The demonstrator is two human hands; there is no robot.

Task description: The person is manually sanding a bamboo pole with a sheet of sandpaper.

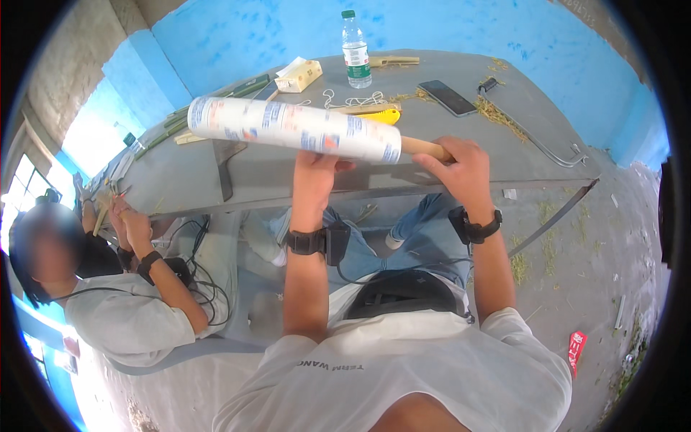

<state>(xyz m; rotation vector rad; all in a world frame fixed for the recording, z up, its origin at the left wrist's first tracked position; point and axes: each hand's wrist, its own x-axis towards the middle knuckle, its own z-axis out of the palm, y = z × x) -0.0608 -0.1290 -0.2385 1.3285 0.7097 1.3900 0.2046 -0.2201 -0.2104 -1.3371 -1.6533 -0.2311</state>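
Observation:
A long white cylinder (pixel 288 128) with blue and orange print is held slantwise above the near edge of the table, with a tan stick-like handle (pixel 425 150) out of its right end. My right hand (pixel 464 169) is closed round that handle, thumb along its near side. Under the middle of the cylinder, my left hand (pixel 314 176) grips from below; most of its fingers are hidden behind the wrap. Just beyond the cylinder lies a yellow cutter (pixel 381 116), beside a strip of split bamboo (pixel 353 109) and some white string (pixel 360 99).
On the grey table (pixel 533 155) are a bottle (pixel 355 54), a tissue box (pixel 299 76), a phone (pixel 447 98), a hacksaw frame (pixel 536 137), a dark-bladed tool (pixel 224 169) and bamboo shavings (pixel 498 119). At left, a co-worker (pixel 129 309) sits handling bamboo pieces.

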